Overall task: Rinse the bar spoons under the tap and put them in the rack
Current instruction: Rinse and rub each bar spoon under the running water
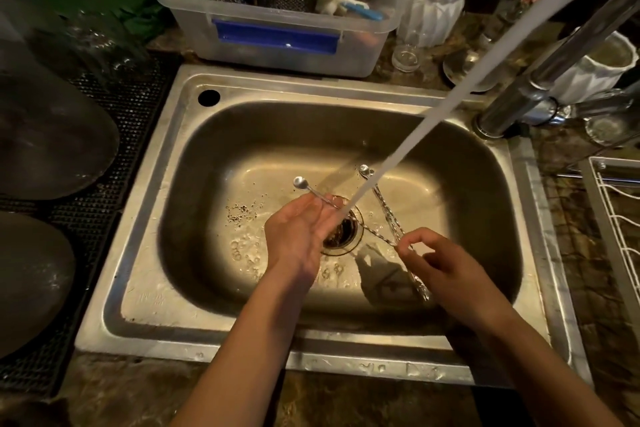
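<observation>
Water streams from the tap (540,87) at the upper right down onto the drain (341,230) of a steel sink (242,156). My left hand (298,229) sits under the stream with straight fingers touching a bar spoon (310,188) whose bowl points up-left. My right hand (446,267) pinches the twisted stems of several bar spoons (382,208); their bowls lie near the stream. A white wire rack (616,218) stands at the right edge.
A clear plastic tub (277,45) with sponges and a mesh cup stands behind the sink. White ribbed vases (433,0) and small glasses crowd the back right counter. Dark plates (45,149) lie on a black mat at the left.
</observation>
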Action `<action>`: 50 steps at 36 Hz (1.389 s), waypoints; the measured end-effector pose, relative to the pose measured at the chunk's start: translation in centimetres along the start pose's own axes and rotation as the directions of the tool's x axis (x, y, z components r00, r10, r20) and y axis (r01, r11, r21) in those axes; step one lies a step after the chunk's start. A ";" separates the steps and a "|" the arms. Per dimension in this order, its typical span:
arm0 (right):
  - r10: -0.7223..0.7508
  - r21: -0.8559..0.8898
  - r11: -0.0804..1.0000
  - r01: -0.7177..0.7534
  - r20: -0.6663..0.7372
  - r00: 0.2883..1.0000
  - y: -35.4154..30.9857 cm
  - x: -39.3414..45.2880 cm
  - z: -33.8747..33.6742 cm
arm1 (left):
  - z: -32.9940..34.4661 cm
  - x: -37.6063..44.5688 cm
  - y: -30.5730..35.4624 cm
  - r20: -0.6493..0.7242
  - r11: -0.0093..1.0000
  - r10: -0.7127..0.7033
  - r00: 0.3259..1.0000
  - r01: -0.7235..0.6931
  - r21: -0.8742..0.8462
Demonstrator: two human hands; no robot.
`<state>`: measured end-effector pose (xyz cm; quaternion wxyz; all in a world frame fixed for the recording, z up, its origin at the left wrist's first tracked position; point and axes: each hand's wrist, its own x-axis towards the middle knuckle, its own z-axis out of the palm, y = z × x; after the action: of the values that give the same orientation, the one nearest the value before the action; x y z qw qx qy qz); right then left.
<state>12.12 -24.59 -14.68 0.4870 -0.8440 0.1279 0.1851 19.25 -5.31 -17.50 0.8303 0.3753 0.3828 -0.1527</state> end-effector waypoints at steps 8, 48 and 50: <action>-0.005 -0.149 0.989 0.011 0.044 0.999 0.8 -1.2 -1.4 | 0.3 -0.3 0.0 0.037 1.000 0.026 0.999 -0.026 0.004; -0.141 -0.374 0.926 0.047 -0.228 0.964 -0.9 1.7 0.9 | 0.4 0.0 -1.5 0.086 0.919 0.023 0.996 -0.055 0.390; -0.134 -0.325 0.945 0.035 -0.287 0.948 -0.8 2.9 1.3 | 0.4 0.0 -1.4 0.079 0.920 0.001 0.997 -0.032 0.391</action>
<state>14.78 -23.15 -15.89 0.3275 -0.9341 0.1335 0.0492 18.68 -6.53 -18.07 0.7540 0.5306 0.3089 -0.2335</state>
